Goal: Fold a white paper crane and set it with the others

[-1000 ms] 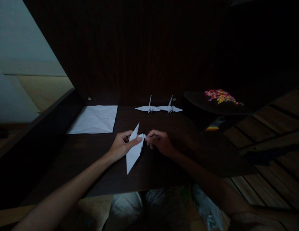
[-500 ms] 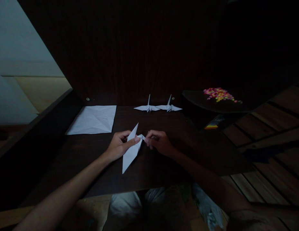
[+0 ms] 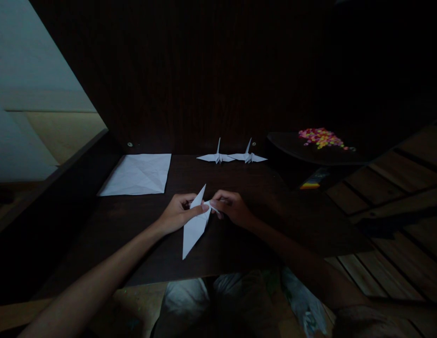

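A partly folded white origami crane (image 3: 194, 231) is held between both hands above the dark desk. My left hand (image 3: 176, 212) grips its body, thumb across the front and fingers behind the paper. My right hand (image 3: 232, 206) pinches the narrow folded point on the right side, with the thumb pressed on it; the fingertips hide part of this fold. Two finished white paper cranes, a left one (image 3: 218, 157) and a right one (image 3: 248, 157), stand side by side at the back of the desk, their wings touching or overlapping.
A creased white paper sheet (image 3: 139, 174) lies at the back left. Small bright pink and yellow pieces (image 3: 323, 138) are heaped on a raised rounded shelf (image 3: 292, 149) at right. Below that shelf is an item with a yellow edge (image 3: 310, 186). A low dark side panel (image 3: 52, 206) borders the left.
The held paper has shifted slightly right and toward me. My right thumb has moved in over the small point, now closer to my left thumb, and the point tilts lower.
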Motion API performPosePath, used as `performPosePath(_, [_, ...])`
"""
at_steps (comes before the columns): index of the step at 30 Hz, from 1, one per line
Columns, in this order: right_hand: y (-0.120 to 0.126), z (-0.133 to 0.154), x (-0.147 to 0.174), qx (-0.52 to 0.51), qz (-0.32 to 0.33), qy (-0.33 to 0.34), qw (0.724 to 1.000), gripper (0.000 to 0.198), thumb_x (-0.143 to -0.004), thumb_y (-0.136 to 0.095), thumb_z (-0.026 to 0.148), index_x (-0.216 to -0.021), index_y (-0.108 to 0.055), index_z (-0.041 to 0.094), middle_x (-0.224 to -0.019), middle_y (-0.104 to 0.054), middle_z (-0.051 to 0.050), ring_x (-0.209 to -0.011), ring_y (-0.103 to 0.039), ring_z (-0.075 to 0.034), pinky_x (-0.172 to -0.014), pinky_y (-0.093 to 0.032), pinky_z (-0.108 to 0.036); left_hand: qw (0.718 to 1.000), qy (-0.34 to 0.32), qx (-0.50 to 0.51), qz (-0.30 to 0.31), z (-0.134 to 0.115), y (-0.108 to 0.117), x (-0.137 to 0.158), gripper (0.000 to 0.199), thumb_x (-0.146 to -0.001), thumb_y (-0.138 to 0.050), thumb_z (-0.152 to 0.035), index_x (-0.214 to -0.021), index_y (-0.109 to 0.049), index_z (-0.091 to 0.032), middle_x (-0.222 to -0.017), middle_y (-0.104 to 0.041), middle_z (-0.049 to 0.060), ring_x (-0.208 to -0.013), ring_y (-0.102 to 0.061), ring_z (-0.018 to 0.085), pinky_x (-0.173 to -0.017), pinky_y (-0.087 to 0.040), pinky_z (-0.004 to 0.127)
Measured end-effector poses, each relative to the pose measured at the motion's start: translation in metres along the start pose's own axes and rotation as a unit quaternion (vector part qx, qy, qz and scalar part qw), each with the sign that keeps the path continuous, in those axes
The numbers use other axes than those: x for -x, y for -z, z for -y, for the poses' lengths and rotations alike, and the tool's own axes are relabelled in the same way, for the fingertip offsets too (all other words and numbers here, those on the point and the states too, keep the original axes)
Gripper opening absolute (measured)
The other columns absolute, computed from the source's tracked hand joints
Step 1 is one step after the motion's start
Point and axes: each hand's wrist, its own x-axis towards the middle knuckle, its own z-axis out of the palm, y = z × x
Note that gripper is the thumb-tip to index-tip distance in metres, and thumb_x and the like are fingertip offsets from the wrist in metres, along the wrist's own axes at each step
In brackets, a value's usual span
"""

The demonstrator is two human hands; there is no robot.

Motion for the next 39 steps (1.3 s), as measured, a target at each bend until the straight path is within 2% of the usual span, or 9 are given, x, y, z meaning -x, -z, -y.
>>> performPosePath(4, [0.0,-0.002,0.002,0.013,0.002,0.009,1.0,0.031,-0.082,-0.062,0.045,-0.07,-0.057,0.017,-0.06,-0.057,0.003,-0.045,-0.049,-0.007,-0.044,-0.038,-0.02,1.0,0.012,0.019,0.01,-0.002,-0.002,0.001,0.033,-0.073,-0.07,-0.046,-0.077,-0.068,-0.013,-0.059,-0.057,-0.002,-0.049,-0.047,0.009,-0.044,-0.032,0.018])
performPosePath(10, [0.0,-0.003,0.004,0.025,0.013,0.033,0.999,0.027,-0.086,-0.059,0.039,-0.071,-0.056,0.017,-0.06,-0.054,0.003,-0.047,-0.048,-0.007,-0.046,-0.038,-0.02,1.0,-0.004,0.012,0.012,-0.003,-0.004,0.002,0.033,-0.074,-0.069,-0.046,-0.073,-0.067,-0.013,-0.058,-0.055,-0.002,-0.05,-0.047,0.009,-0.045,-0.033,0.019])
performPosePath(14, [-0.001,-0.001,0.003,0.038,0.01,0.037,0.999,0.026,-0.087,-0.058,0.037,-0.071,-0.056,0.016,-0.061,-0.054,0.003,-0.046,-0.048,-0.007,-0.046,-0.038,-0.02,0.998,-0.047,-0.032,-0.02,-0.003,-0.005,0.003,0.03,-0.077,-0.067,-0.042,-0.074,-0.067,-0.013,-0.061,-0.057,-0.001,-0.053,-0.048,0.009,-0.047,-0.035,0.019])
performPosePath(19, [0.002,-0.001,0.003,0.027,0.008,0.032,0.999,0.021,-0.082,-0.064,0.037,-0.085,-0.058,0.017,-0.066,-0.059,0.003,-0.047,-0.051,-0.007,-0.045,-0.04,-0.02,0.984,-0.108,-0.124,-0.074,-0.005,-0.006,0.006,0.028,-0.08,-0.065,-0.039,-0.075,-0.069,-0.012,-0.065,-0.062,0.001,-0.059,-0.052,0.012,-0.052,-0.039,0.02])
performPosePath(23, [0.006,-0.002,0.003,0.063,-0.008,0.074,0.995,0.02,-0.077,-0.071,0.032,-0.086,-0.061,0.016,-0.071,-0.061,0.0,-0.059,-0.056,-0.009,-0.053,-0.044,-0.02,0.978,-0.128,-0.138,-0.089,-0.005,-0.006,0.006,0.027,-0.081,-0.065,-0.038,-0.076,-0.071,-0.012,-0.066,-0.064,0.002,-0.061,-0.055,0.012,-0.055,-0.041,0.021])
performPosePath(27, [0.009,-0.003,0.002,0.085,-0.043,0.098,0.991,0.017,-0.077,-0.07,0.032,-0.08,-0.065,0.017,-0.073,-0.065,-0.002,-0.063,-0.059,-0.011,-0.057,-0.047,-0.022,0.987,-0.115,-0.088,-0.072,-0.002,-0.005,0.005,0.025,-0.079,-0.067,-0.037,-0.082,-0.071,-0.013,-0.071,-0.065,0.002,-0.062,-0.055,0.012,-0.054,-0.042,0.02])
performPosePath(32, [0.011,-0.002,0.002,0.073,-0.072,0.095,0.99,0.018,-0.077,-0.07,0.034,-0.084,-0.067,0.017,-0.079,-0.068,-0.004,-0.068,-0.064,-0.013,-0.058,-0.049,-0.023,0.997,-0.056,-0.026,-0.036,-0.001,-0.005,0.004,0.028,-0.076,-0.07,-0.039,-0.081,-0.068,-0.011,-0.067,-0.061,0.001,-0.057,-0.052,0.01,-0.05,-0.038,0.02])
performPosePath(35, [0.01,-0.002,0.002,0.052,-0.091,0.082,0.991,0.022,-0.076,-0.072,0.035,-0.089,-0.066,0.018,-0.077,-0.067,-0.003,-0.065,-0.063,-0.012,-0.055,-0.047,-0.022,1.0,-0.023,-0.013,0.001,-0.002,-0.005,0.004,0.03,-0.075,-0.07,-0.04,-0.078,-0.066,-0.011,-0.061,-0.055,-0.002,-0.053,-0.047,0.009,-0.048,-0.035,0.019])
performPosePath(39, [0.009,-0.001,0.0,0.024,-0.085,0.07,0.994,0.025,-0.074,-0.073,0.036,-0.089,-0.066,0.018,-0.075,-0.065,-0.003,-0.064,-0.061,-0.012,-0.053,-0.046,-0.022,0.998,-0.004,-0.01,0.064,-0.001,-0.007,0.005,0.032,-0.075,-0.069,-0.041,-0.068,-0.059,-0.012,-0.057,-0.046,-0.004,-0.051,-0.041,0.008,-0.046,-0.03,0.019])
